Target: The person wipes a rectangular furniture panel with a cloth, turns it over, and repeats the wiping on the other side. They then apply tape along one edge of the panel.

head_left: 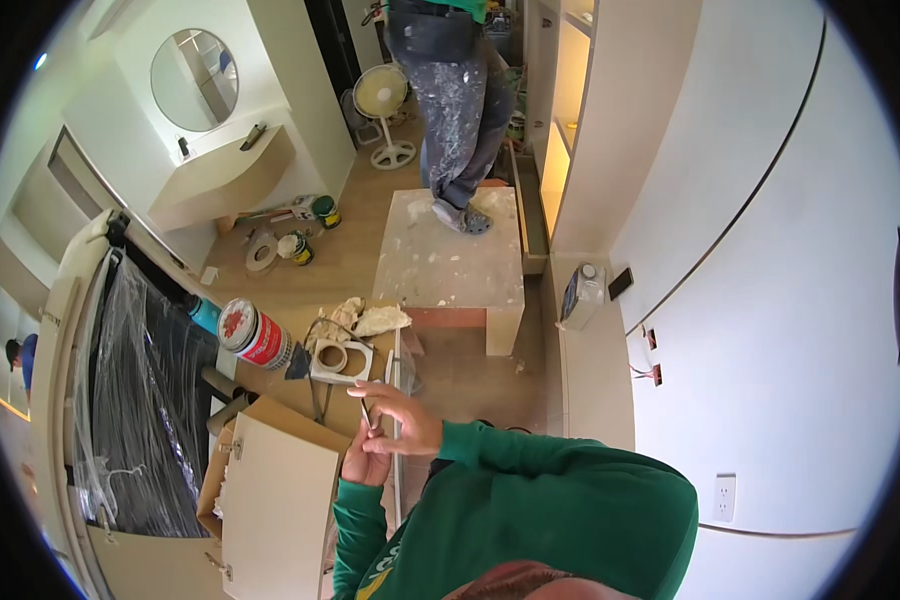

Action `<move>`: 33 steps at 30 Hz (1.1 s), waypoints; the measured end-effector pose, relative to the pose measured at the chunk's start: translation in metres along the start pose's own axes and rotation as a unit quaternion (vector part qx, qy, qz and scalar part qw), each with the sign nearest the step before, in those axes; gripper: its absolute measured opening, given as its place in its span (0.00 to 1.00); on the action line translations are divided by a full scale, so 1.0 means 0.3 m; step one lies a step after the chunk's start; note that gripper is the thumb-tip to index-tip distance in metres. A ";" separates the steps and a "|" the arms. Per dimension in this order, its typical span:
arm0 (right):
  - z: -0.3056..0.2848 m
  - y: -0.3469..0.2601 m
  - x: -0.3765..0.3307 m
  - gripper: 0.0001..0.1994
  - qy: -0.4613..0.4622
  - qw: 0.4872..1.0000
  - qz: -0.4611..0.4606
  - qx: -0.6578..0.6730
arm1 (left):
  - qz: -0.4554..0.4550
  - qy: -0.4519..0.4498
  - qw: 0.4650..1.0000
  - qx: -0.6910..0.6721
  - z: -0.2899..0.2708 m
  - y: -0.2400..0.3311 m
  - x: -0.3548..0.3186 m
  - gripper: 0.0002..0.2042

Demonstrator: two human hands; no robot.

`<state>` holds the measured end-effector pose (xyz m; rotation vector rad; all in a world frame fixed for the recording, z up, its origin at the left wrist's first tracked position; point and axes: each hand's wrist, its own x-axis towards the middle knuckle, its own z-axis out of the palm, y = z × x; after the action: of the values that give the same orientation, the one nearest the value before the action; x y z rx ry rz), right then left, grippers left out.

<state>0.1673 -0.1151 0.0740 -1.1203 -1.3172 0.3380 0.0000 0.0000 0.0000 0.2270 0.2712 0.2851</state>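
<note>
Low in the middle of the frame we hold a thin, dark, rod-like piece [366,412], too small for us to name for certain. The right hand [402,418] pinches its lower part between thumb and fingertips, the forefinger stretched out above. The left hand [363,462] sits just below, fingers curled together and touching the right; we cannot tell whether it grips the piece too. Both come out of green sleeves.

We judge the piece light and stiff, narrow enough to roll or slip from a loose pinch, so a fingertip hold near one end, steadied by the other hand, suits it best.

Just above the hands, on the wooden tabletop [345,402], lie a pale square plate with a round hole [341,361], crumpled rags [365,318] and a red can on its side [252,333]. In the upper middle another person stands on a paint-spattered block [450,262].
</note>
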 end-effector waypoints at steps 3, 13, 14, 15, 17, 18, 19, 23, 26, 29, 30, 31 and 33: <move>0.020 -0.037 -0.029 0.11 -0.012 0.999 0.043 -0.012 | 0.002 -0.048 0.993 0.107 -0.017 -0.074 -0.023 0.14; 0.320 -0.013 0.000 0.12 0.077 0.984 0.158 -0.010 | 0.503 0.218 0.684 0.481 -0.114 0.526 -0.284 0.11; 0.328 0.034 -0.024 0.15 0.060 0.982 0.177 -0.038 | 0.556 0.286 0.610 0.487 -0.137 0.585 -0.298 0.12; 0.358 0.031 -0.028 0.15 0.042 0.978 0.195 -0.069 | 0.590 0.328 0.536 0.508 -0.173 0.649 -0.323 0.14; 0.402 0.016 -0.007 0.16 -0.004 0.966 0.220 -0.136 | 0.633 0.326 0.521 0.470 -0.271 0.764 -0.323 0.15; 0.424 0.014 0.003 0.16 -0.012 0.968 0.211 -0.138 | 0.624 0.317 0.550 0.456 -0.346 0.820 -0.312 0.19; 0.444 0.039 -0.005 0.15 -0.023 0.968 0.210 -0.134 | 0.588 0.328 0.593 0.442 -0.321 0.824 -0.306 0.23; 0.524 0.109 0.007 0.12 0.009 0.976 0.181 -0.124 | 0.558 0.384 0.472 0.565 -0.326 0.870 -0.231 0.26; 0.549 0.097 0.032 0.11 -0.062 0.970 0.131 -0.194 | 0.556 0.342 0.553 0.518 -0.378 0.914 -0.212 0.22; 0.578 0.108 0.022 0.10 -0.118 0.957 0.125 -0.235 | 0.518 0.328 0.658 0.436 -0.372 0.927 -0.246 0.22; 0.583 0.118 0.027 0.10 -0.128 0.955 0.118 -0.239 | 0.502 0.326 0.694 0.400 -0.370 0.931 -0.247 0.22; 0.588 0.131 0.029 0.11 -0.138 0.953 0.111 -0.244 | 0.492 0.338 0.691 0.407 -0.379 0.936 -0.247 0.23; 0.601 0.147 0.044 0.11 -0.161 0.946 0.096 -0.266 | 0.470 0.356 0.687 0.425 -0.388 0.943 -0.245 0.23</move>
<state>0.0291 -0.0025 0.0203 -1.7101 -1.6453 0.3261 -0.1714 0.2630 -0.0196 1.2154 1.0774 1.2962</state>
